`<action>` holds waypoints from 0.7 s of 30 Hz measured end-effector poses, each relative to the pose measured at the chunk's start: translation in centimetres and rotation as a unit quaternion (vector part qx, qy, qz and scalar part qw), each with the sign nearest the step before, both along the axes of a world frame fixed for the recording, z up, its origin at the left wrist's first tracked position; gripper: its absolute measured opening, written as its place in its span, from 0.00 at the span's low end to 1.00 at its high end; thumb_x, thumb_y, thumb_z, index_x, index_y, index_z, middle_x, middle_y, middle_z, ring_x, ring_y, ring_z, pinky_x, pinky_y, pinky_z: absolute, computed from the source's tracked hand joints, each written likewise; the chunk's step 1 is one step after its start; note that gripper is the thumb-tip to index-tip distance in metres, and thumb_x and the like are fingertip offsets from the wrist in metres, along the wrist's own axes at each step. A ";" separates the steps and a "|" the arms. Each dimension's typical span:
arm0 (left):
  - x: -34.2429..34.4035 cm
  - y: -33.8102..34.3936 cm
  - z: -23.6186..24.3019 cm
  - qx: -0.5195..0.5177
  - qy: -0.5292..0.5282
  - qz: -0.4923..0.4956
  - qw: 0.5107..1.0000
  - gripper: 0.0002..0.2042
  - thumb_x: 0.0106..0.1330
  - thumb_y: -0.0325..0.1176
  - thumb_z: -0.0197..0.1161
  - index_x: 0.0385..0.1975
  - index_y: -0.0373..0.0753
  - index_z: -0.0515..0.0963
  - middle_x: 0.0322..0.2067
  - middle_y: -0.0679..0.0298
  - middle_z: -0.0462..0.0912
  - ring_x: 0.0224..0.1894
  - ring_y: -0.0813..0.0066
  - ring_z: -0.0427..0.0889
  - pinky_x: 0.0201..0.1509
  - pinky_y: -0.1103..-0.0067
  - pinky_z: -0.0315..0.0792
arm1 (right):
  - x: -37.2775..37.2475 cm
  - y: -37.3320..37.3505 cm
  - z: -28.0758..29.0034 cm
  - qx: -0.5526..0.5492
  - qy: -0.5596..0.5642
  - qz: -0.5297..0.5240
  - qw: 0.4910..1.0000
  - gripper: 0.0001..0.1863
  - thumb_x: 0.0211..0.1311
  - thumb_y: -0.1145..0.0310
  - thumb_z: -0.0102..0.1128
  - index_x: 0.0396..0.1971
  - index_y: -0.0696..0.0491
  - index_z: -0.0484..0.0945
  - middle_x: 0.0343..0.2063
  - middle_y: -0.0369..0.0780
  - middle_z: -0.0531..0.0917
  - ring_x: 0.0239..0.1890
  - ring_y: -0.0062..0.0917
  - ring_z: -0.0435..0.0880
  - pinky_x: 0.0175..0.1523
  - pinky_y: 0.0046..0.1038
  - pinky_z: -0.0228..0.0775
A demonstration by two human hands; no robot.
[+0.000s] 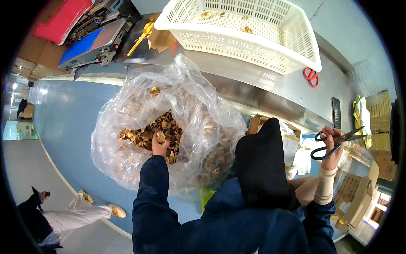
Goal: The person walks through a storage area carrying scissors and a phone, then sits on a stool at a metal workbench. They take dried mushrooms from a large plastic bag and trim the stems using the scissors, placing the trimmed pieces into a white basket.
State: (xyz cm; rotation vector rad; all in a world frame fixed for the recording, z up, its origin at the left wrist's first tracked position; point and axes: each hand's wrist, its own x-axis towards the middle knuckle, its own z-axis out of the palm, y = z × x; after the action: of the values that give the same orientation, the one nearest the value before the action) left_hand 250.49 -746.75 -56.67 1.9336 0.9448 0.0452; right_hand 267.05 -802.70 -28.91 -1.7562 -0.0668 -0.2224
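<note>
A large clear plastic bag [110, 144] full of brown dried pieces, apparently mushrooms [165, 127], lies open in front of me. My left hand [160, 146] is inside its opening with fingers curled round a light-brown piece [160, 136]. My right hand [332, 154] holds black-handled scissors [321, 153] up at the right, blades apart and pointing right. A white perforated plastic basket [241, 57] with a few brown pieces stands on the steel counter [228, 76] beyond the bag.
Red scissors [311, 77], a black slim object [336, 112] and yellow tape-like strips [139, 42] lie on the counter. A machine [84, 48] sits at upper left. Cardboard boxes [355, 203] are at right. Another person [59, 224] walks at lower left over the floor [72, 110].
</note>
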 end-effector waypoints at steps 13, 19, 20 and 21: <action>-3.0 2.5 0.9 -0.011 -0.088 -0.044 0.995 0.22 0.46 0.24 0.58 0.46 0.39 0.68 0.39 0.59 0.75 0.38 0.67 0.75 0.40 0.77 0.69 | -4.8 -5.2 -1.2 0.086 0.010 -0.048 0.995 0.14 0.60 0.72 0.50 0.44 0.57 0.62 0.40 0.46 0.75 0.43 0.31 0.75 0.45 0.29 0.69; -3.7 1.5 6.3 -0.299 -0.136 0.204 0.922 0.17 0.51 0.22 0.52 0.41 0.46 0.69 0.29 0.65 0.75 0.26 0.72 0.76 0.20 0.79 0.68 | -7.7 -9.4 -4.3 0.120 0.055 -0.131 0.983 0.15 0.56 0.72 0.55 0.40 0.59 0.63 0.31 0.44 0.77 0.32 0.25 0.77 0.36 0.23 0.71; -3.9 2.0 7.1 -0.307 -0.147 0.206 0.917 0.18 0.52 0.23 0.51 0.43 0.49 0.69 0.32 0.67 0.76 0.29 0.74 0.77 0.20 0.83 0.67 | -7.7 -9.7 -5.5 0.131 0.064 -0.131 0.981 0.15 0.56 0.72 0.55 0.40 0.59 0.63 0.30 0.44 0.77 0.30 0.24 0.77 0.35 0.23 0.71; -2.9 0.6 8.8 -0.322 -0.173 0.186 0.912 0.18 0.53 0.24 0.51 0.44 0.48 0.68 0.34 0.67 0.75 0.30 0.73 0.76 0.23 0.82 0.68 | -8.3 -10.8 -6.1 0.132 0.068 -0.140 0.979 0.14 0.56 0.72 0.55 0.40 0.59 0.63 0.29 0.44 0.77 0.29 0.24 0.77 0.34 0.23 0.70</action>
State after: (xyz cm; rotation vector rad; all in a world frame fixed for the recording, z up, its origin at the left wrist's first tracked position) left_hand 247.63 -746.12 -47.85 1.0781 0.9237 0.2572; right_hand 258.77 -813.50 -35.02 -1.5063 0.3004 -0.3006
